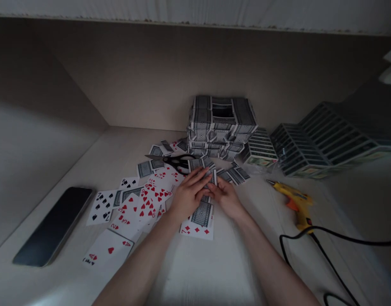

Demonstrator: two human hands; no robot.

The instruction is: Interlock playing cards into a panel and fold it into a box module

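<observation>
1. Both of the person's hands met over a small blue-backed card piece (205, 175) at the middle of the counter (214, 272), just in front of the black scissors (178, 162).
2. The left hand (187, 195) lay flat over the piece from the near-left side, fingers stretched forward and pressing down; its grip looked released rather than clenched.
3. The right hand (226, 198) came in from the near-right, its fingertips pinching the piece's right edge, so that grip was grasping the card piece, though the pinch itself was partly hidden.
4. The piece lay straight ahead of both hands, long axis running away from the person; the left hand covered more of it.
5. Another face-down card (201, 213) lay just nearer, between the wrists.
6. Face-up playing cards (141, 204) fanned out to the left, with a dark phone (55, 225) farther left.
7. A stacked card structure (222, 125) stood behind, well apart from the hands.
8. A yellow glue gun (293, 203) rested to the right, nearer the right hand, its cable trailing off.
</observation>
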